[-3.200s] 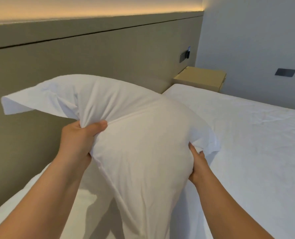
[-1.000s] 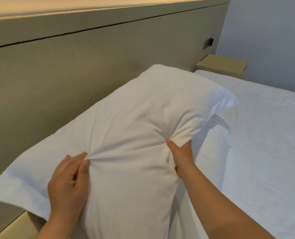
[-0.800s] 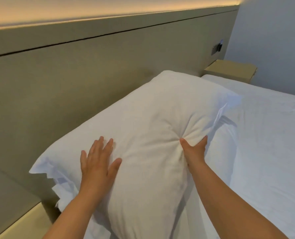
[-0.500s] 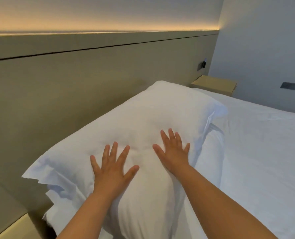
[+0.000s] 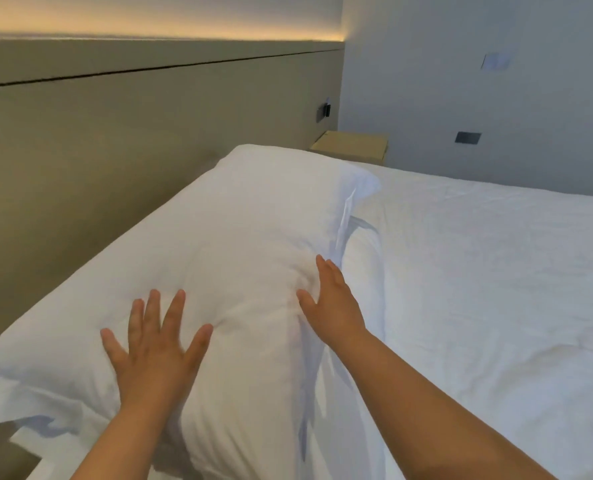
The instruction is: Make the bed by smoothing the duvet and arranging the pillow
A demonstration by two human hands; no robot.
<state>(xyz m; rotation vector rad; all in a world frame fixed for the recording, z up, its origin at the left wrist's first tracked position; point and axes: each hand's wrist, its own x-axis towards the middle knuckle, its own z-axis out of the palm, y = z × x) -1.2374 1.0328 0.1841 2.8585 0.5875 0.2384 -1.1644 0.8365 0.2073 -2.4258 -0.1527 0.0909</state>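
I am seeing pillow [image 5: 239,230] lying at bed [image 5: 496,289] head edge, long axis running along headboard [image 5: 115,140] | left hand [image 5: 153,351] pressing it, fingers spread flat | right hand [image 5: 333,299] pressing its outer side, fingers straight

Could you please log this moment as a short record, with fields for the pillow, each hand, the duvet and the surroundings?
pillow: white, lying beside the headboard
left hand: fingers spread, flat on the pillow's top
right hand: fingers straight, pressing the pillow near its right edge
duvet: white, lightly creased, right of the pillow
surroundings: tan bedside shelf beyond the pillow
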